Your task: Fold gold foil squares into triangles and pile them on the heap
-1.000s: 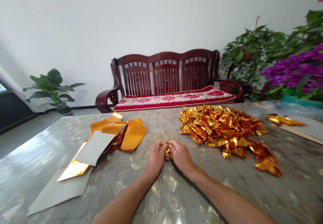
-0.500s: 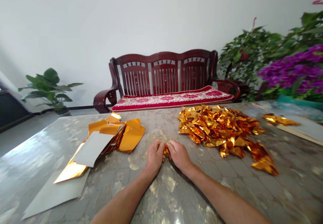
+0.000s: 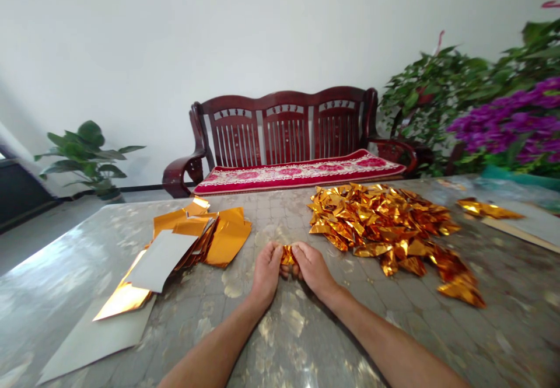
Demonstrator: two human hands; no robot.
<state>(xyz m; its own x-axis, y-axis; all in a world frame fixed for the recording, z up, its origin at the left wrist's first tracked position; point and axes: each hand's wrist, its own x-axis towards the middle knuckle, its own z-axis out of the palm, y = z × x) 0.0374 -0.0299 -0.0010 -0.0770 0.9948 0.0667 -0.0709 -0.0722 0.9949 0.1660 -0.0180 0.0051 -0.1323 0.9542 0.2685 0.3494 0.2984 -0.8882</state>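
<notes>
Between my two hands, over the middle of the table, is a small folded piece of gold foil paper. My left hand pinches its left end, thumb on top. On the other end, my right hand grips in the same way, and the fingers of both hands curl underneath, partly hidden. To the right lies a heap of folded gold foil pieces. On the left is a loose stack of flat gold foil sheets, with a grey-backed sheet on top.
The patterned table spans the foreground. A larger grey sheet lies at its left. At the far right are a pale board, a lone foil piece and clear plastic. Behind stand a wooden bench, a potted plant and purple flowers.
My hands have drawn slightly apart, and more of the gold foil paper between them shows. The heap and the stack look the same.
</notes>
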